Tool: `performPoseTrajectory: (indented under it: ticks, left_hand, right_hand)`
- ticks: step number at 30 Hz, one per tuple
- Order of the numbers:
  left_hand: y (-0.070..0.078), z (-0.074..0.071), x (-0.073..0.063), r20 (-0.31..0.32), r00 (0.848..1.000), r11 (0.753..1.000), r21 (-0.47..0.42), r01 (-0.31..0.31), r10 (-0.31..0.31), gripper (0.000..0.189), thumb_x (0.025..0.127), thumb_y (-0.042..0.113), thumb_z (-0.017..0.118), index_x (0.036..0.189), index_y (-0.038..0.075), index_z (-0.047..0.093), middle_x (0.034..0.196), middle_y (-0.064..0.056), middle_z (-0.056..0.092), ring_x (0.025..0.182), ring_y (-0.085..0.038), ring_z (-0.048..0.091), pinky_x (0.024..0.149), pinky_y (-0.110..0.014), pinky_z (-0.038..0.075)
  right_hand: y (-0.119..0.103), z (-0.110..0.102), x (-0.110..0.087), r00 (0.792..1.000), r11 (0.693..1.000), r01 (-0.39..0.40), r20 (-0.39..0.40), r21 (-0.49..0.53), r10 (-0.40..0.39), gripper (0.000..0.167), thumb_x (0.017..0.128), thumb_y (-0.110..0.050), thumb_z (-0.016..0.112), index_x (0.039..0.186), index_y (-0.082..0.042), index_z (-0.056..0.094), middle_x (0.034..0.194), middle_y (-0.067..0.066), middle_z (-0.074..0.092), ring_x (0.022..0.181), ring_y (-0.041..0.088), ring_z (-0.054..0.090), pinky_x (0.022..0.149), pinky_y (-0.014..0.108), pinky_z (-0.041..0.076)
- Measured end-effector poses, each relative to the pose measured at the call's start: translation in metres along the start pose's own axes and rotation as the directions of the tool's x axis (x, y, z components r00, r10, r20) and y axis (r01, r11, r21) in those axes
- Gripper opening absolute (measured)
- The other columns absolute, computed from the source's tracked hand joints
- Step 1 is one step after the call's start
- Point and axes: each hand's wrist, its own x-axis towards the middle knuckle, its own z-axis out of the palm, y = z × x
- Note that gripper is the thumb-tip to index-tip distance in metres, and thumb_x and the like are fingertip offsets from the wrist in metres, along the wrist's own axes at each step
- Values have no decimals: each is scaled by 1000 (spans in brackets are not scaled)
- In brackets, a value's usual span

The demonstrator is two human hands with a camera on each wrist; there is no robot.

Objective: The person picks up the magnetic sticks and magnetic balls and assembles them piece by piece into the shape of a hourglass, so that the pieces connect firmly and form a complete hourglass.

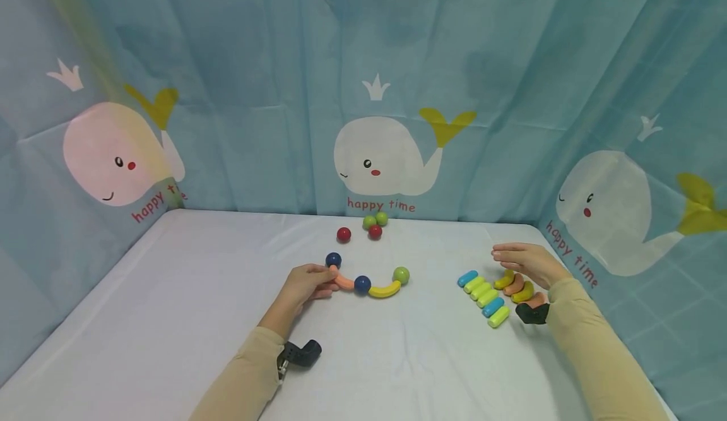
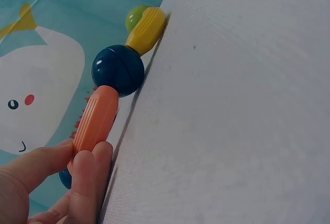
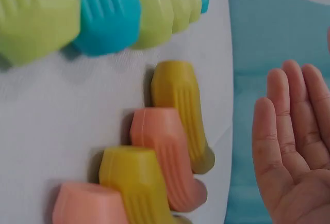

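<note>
My left hand pinches an orange curved rod between thumb and fingers at the left of a joined chain. One dark blue ball is at the rod's upper end and another dark blue ball at its lower end. From there a yellow curved rod runs right to a green ball. My right hand has straight fingers and nothing in it. It hovers over a row of curved rods, yellow and orange by turns.
Left of the curved rods lies a slanting row of straight rods, some lime, some blue. Toward the table's back are red balls and green balls. A whale-print curtain encloses the white table.
</note>
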Motion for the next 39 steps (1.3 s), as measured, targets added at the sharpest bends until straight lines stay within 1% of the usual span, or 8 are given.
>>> performPoseTrajectory:
  ticks: [6,11,17,20,23,26,35,39]
  left_hand:
    - [1,1,-1,-9,1000,1000,8,-1,1,38,93,21,70,122,-2,60,96,-12,75,73,-8,72,66,-19,59]
    - [-1,2,-2,-4,1000,1000,15,4,-4,39,92,21,71,123,-2,61,97,-12,75,73,-8,72,67,-18,59]
    - [2,2,2,6,1000,1000,14,-16,16,38,93,21,71,123,-1,61,105,-14,73,76,-8,73,70,-19,59]
    - [2,2,1,0,1000,1000,11,-2,2,39,92,21,71,123,-1,61,100,-12,74,74,-7,72,68,-18,59]
    - [2,2,-1,-7,1000,1000,13,9,-9,39,92,19,71,124,-1,61,94,-11,74,71,-6,71,66,-18,58]
    - [1,1,-2,-3,1000,1000,8,10,-10,38,92,17,71,124,-1,60,95,-10,74,70,-6,72,65,-18,58]
    - [2,-1,-2,-6,1000,1000,0,4,-4,37,92,18,70,123,-2,61,96,-11,74,71,-6,71,66,-18,58]
    - [1,0,-1,4,1000,1000,-4,3,-3,36,93,17,70,123,-2,61,99,-12,74,72,-7,72,67,-18,59]
  right_hand:
    - [12,-9,0,999,1000,11,-47,13,-10,73,98,-44,59,149,3,38,155,24,40,140,37,44,117,49,35]
    - [26,-15,-6,997,1000,-16,-75,-16,15,74,98,-46,59,148,5,39,156,28,34,140,40,42,117,55,33]
    - [33,-18,-7,991,999,-33,-128,-8,31,65,101,-41,53,147,4,42,159,26,29,144,44,35,117,59,31]
    - [36,-19,-4,986,996,-86,-139,15,88,67,100,-42,55,147,3,42,153,22,43,138,39,45,117,56,33]
    - [39,-21,-3,978,988,-148,-144,43,153,69,97,-44,61,144,4,46,133,13,65,120,28,61,116,54,36]
    - [41,-21,-2,971,980,-191,-140,48,196,67,94,-42,65,140,6,51,119,2,70,110,19,63,115,54,37]
    - [38,-20,9,962,970,-240,-147,-45,232,67,91,-43,69,133,7,55,125,19,65,110,30,59,107,52,46]
    - [37,-18,14,949,959,-278,-173,-55,265,67,89,-39,72,135,5,54,134,25,59,112,34,58,102,51,48]
